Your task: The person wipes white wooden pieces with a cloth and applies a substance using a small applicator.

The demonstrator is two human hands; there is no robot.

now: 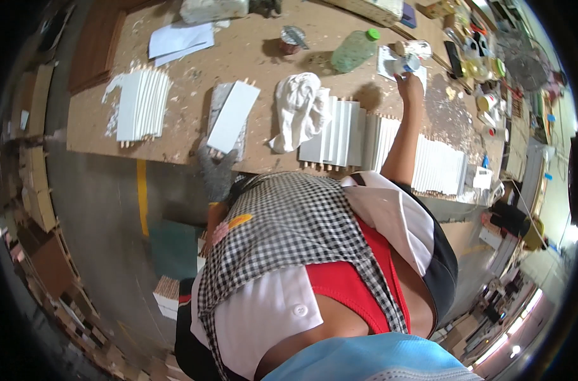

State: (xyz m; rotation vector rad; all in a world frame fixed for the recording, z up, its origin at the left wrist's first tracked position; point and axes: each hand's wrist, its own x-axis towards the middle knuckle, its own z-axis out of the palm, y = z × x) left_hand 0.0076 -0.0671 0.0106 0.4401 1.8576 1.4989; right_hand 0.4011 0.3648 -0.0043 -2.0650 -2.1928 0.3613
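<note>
My left hand (pixel 216 173), in a grey glove, is at the table's near edge and grips the near end of a white painted panel (pixel 236 117) with small wooden pegs at its ends. The panel lies tilted over a grey speckled block (pixel 219 108). My right arm stretches to the far right, where my right hand (pixel 411 87) has its fingers pinched together beside a small white-and-blue container (pixel 406 63). That container stands on a white sheet (pixel 387 62). Whatever the right fingers hold is too small to make out.
White pegged panels stand in rows at the left (pixel 142 105) and right (pixel 438 166). A crumpled white cloth (pixel 298 108), green-capped bottle (pixel 355 51), foil-lidded cup (pixel 293 39) and papers (pixel 181 42) lie on the stained table (pixel 251 57). Clutter lines the right side.
</note>
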